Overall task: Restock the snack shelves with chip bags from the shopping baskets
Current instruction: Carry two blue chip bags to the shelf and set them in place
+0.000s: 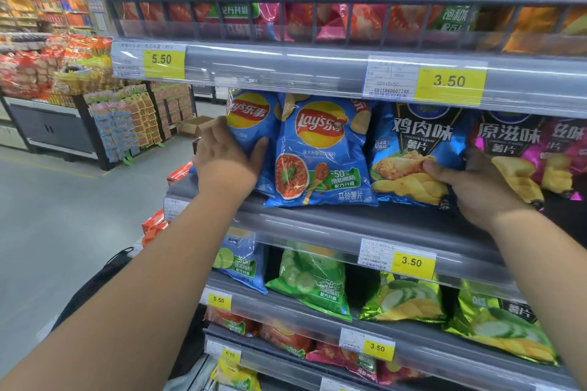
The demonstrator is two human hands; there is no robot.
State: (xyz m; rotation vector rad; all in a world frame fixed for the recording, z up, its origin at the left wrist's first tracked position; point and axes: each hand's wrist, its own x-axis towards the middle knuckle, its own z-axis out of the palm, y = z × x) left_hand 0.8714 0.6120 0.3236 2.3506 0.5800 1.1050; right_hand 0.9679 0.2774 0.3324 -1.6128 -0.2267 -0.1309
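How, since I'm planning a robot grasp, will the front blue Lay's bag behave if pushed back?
Probably light and puffy: the front blue Lay's bag looks air-filled, so it should dent rather than resist. Its glossy film may slide easily on the smooth shelf. Standing upright on its narrow bottom edge, it could tip over.

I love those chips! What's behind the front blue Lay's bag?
A second blue Lay's bag peeks out behind it, gripped by the left hand. Anything deeper is covered.

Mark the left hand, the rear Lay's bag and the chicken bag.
Left hand (224, 151): head view, back of the hand.
Rear Lay's bag (248, 114): head view, on its logo.
Chicken bag (413, 140): head view, upper front.
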